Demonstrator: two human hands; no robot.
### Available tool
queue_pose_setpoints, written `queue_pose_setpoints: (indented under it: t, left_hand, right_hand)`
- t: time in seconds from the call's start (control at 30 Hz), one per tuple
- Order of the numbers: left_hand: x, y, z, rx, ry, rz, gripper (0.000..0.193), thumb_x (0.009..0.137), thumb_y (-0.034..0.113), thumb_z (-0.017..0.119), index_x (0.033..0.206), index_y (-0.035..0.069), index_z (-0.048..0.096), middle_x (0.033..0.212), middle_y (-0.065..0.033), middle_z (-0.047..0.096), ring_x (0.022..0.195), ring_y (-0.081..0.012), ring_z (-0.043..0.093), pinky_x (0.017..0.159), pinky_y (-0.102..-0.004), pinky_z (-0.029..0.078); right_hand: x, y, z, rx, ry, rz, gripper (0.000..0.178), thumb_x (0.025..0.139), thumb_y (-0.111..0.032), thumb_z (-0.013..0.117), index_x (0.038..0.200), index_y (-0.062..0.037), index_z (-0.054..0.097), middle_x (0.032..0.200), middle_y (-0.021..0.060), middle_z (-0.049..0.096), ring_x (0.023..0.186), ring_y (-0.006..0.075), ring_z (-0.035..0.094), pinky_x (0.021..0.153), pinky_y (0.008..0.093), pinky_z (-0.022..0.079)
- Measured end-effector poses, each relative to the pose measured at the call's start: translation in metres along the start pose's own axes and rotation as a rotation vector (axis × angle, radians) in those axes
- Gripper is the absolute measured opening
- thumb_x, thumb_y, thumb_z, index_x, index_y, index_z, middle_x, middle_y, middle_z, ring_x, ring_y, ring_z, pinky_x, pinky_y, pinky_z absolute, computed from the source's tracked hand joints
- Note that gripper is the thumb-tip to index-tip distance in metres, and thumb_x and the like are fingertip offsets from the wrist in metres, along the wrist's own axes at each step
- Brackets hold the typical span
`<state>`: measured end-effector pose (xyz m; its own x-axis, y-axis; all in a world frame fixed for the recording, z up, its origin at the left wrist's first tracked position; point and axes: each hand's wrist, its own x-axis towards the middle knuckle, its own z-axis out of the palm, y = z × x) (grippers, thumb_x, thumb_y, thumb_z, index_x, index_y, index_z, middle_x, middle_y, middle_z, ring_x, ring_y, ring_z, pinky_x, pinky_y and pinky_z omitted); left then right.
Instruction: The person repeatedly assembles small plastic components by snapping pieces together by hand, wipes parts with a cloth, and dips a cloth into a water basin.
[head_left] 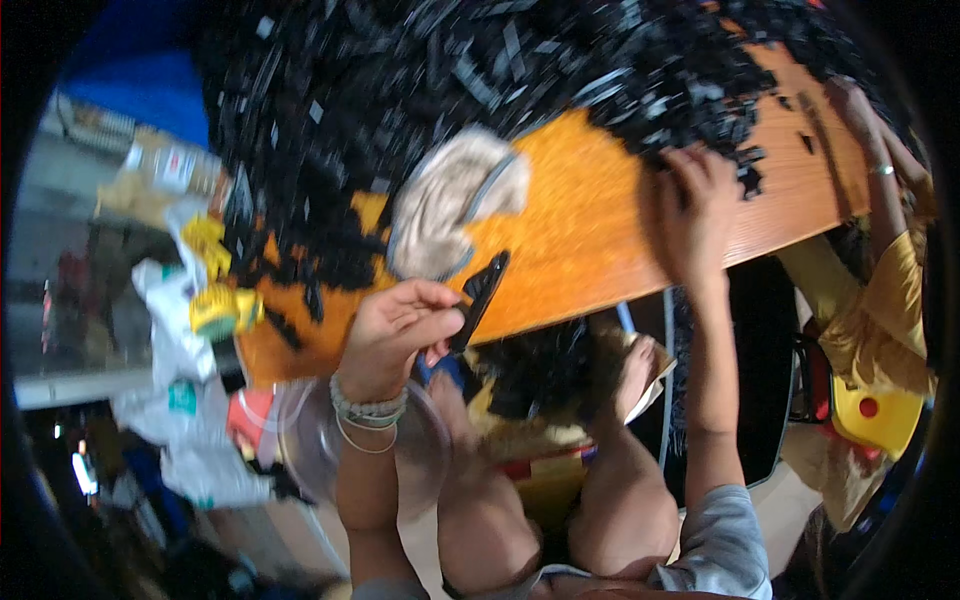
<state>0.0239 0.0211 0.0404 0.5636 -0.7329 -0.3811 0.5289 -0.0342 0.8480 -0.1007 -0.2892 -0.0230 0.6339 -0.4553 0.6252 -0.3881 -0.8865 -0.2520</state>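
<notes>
My left hand [395, 335] is closed, pinching a narrow black plastic piece [483, 298] between thumb and fingers. The piece slants up to the right, just above the table's near edge. Toward the right, my right hand [697, 205] reaches to the edge of a heap of small black plastic pieces [480, 70]. Its fingers are bent and apart, a little blurred, with nothing visible in them. Between my hands, a crumpled grey-white cloth [440, 200] with a dark hem lies on the wooden table [590, 240].
At the far right another person's hand [850, 105] rests by the table. Beside that person is a yellow stool [875, 415]. A clear round tub [350, 460] stands below my left forearm. White plastic bags [205, 440] and a yellow tape roll [225, 312] are at the left.
</notes>
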Motion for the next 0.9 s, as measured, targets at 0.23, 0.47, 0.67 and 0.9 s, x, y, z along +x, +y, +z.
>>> queue_pose_setpoints:
  t: [0.23,0.47,0.67,0.9]
  left_hand:
    - [-0.159,-0.141,-0.134,-0.296,0.397,0.114,0.021,0.079,0.007,0.075,0.097,0.000,0.065,0.081,-0.0052,0.063,0.059,-0.0112,0.056,0.052,-0.0225,0.044]
    - [-0.185,-0.284,-0.206,0.583,1.230,-0.542,0.023,0.071,0.018,0.084,0.072,-0.001,0.070,0.057,-0.0071,0.063,0.056,-0.0151,0.061,0.050,-0.0327,0.045]
    - [-0.167,-0.205,-0.154,0.000,0.682,-0.048,0.015,0.079,0.001,0.074,0.091,0.004,0.067,0.079,-0.0015,0.062,0.066,-0.0106,0.057,0.058,-0.0229,0.046]
    - [-0.071,-0.064,0.007,0.467,0.332,0.477,0.027,0.077,-0.005,0.070,0.098,0.001,0.054,0.096,-0.0069,0.059,0.078,-0.0114,0.058,0.065,-0.0257,0.047]
  right_hand:
    - [0.008,0.022,0.003,-0.089,0.030,-0.128,0.023,0.090,-0.015,0.065,0.111,-0.0119,0.070,0.112,0.0068,0.064,0.107,0.0259,0.057,0.092,0.0380,0.043]
    - [-0.002,0.027,0.006,-0.112,-0.009,-0.141,0.023,0.092,-0.016,0.063,0.114,-0.0132,0.068,0.114,0.0053,0.065,0.107,0.0255,0.057,0.093,0.0383,0.043]
    - [0.003,0.024,-0.003,-0.043,0.118,-0.087,0.025,0.087,-0.013,0.068,0.112,-0.0113,0.069,0.113,0.0069,0.063,0.105,0.0268,0.055,0.091,0.0395,0.043]
    - [-0.005,-0.001,-0.011,0.153,-0.024,-0.093,0.030,0.077,-0.002,0.072,0.106,-0.0058,0.068,0.104,0.0115,0.061,0.098,0.0301,0.056,0.085,0.0384,0.047]
